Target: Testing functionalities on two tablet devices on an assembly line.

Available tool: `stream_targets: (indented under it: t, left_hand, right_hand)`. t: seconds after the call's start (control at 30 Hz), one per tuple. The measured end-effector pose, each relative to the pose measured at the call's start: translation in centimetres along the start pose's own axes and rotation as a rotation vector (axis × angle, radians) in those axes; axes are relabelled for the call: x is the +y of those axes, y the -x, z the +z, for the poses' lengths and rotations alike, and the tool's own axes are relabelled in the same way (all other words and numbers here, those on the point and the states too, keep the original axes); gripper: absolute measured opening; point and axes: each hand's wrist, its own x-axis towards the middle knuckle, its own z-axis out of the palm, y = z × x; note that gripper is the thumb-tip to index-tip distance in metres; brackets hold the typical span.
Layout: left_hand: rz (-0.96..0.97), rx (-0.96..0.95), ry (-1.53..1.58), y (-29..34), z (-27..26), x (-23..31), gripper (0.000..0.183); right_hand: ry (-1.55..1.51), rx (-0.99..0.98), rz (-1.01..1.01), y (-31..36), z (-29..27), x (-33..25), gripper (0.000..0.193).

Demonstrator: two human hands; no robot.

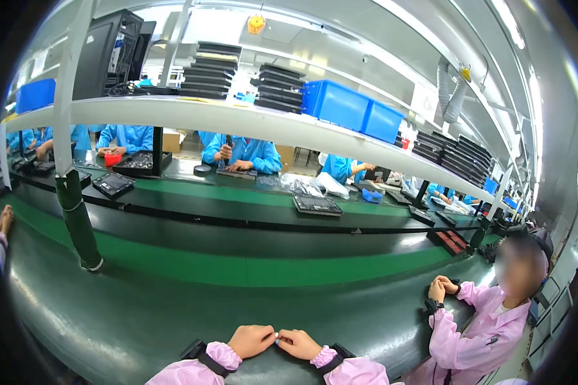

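My left hand [253, 341] and my right hand [299, 344] meet at the near edge of the dark green workbench [192, 311]. Both have curled fingers, and their fingertips come together. A tiny white and blue spot shows where they touch, too small to name. Pink sleeves and black wristbands cover my wrists. No larger object lies under or beside either hand.
At the right a person in pink [478, 330] sits with hands together on the bench. Beyond the green conveyor belt [237, 268], people in blue work at dark devices [317, 205]. A shelf [192, 109] holding blue bins [337, 102] spans above; a wrapped post [77, 221] stands left.
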Motion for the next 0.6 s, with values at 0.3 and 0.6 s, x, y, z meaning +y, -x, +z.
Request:
stream_targets:
  t: [0.3,0.6]
  left_hand:
    - [-0.017,-0.026,-0.039,0.3,0.1,0.2,0.017]
    - [-0.159,0.0,-0.024,-0.2,-0.2,-0.5,0.012]
  right_hand:
    - [0.005,0.111,-0.019,0.6,0.8,-0.1,0.015]
    - [-0.072,0.214,-0.107,-0.8,1.4,0.2,0.013]
